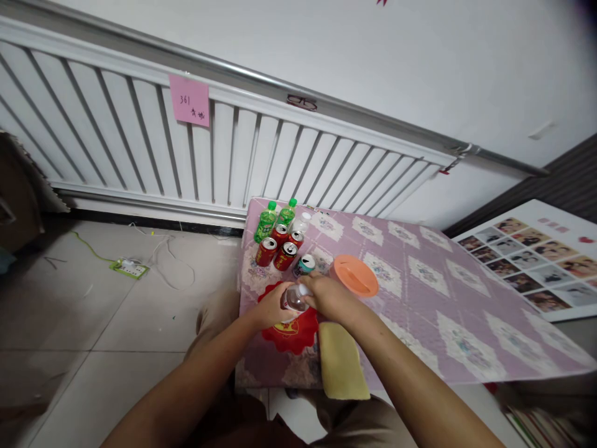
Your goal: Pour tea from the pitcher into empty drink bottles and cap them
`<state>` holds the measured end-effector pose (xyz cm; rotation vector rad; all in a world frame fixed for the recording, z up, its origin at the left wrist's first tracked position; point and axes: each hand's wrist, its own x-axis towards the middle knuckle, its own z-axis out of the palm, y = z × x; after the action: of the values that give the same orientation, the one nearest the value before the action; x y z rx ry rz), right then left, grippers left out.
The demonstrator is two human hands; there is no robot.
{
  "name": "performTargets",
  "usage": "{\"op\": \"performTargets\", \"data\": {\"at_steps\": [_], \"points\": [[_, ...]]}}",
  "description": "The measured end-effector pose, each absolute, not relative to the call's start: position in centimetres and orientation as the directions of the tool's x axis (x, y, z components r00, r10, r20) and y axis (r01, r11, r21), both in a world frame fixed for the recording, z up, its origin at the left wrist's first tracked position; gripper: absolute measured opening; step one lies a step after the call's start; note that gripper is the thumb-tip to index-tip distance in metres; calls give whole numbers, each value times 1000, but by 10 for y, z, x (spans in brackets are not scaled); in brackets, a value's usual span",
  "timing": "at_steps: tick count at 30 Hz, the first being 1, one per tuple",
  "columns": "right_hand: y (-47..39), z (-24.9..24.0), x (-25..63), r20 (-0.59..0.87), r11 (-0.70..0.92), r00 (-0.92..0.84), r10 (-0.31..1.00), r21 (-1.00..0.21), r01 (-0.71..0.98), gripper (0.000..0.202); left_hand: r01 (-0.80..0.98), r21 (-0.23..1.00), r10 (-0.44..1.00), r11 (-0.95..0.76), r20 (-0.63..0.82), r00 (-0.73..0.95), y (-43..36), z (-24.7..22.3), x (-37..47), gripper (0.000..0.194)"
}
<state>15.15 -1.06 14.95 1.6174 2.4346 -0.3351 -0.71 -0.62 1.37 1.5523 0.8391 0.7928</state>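
Observation:
My left hand is wrapped round the side of a clear plastic bottle with a white cap. The fingers of my right hand are closed on that cap at the bottle's top. Beneath the bottle lies a red scalloped tray with a yellow print. Just beyond my hands stand a teal can and several red cans. Behind them are two green bottles and another clear bottle with a white cap.
An orange bowl sits right of the cans. A yellow cloth hangs over the near edge of the table. Behind is a white radiator; a photo board stands at the right. A power strip lies on the floor.

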Motion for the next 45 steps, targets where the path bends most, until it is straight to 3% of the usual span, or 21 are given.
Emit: {"op": "performTargets", "data": {"at_steps": [7,13,19,26,38,42,45], "points": [[-21,147,137,-256,245,-225,940,49,968,31,80,987,842,-141,77,535,-5,12,-8,71],[-27,147,146,-254,302,-289,923,14,953,42,68,982,828,-175,110,550,-4,8,-9,72],[-28,144,159,-266,367,-364,893,-40,929,45,74,978,794,-195,113,598,-1,2,-8,104],[-30,137,160,-221,369,-379,899,-89,925,39,81,975,847,-206,136,513,-6,-5,6,73],[-42,127,156,-128,254,-277,952,-167,952,28,103,981,824,-163,78,562,-6,0,4,65],[-47,123,154,-91,216,-239,967,-209,954,32,112,977,816,-179,84,572,-5,-1,3,68],[-62,120,157,-22,183,-196,980,-265,947,46,121,974,805,-189,83,588,-6,2,2,72]]}}
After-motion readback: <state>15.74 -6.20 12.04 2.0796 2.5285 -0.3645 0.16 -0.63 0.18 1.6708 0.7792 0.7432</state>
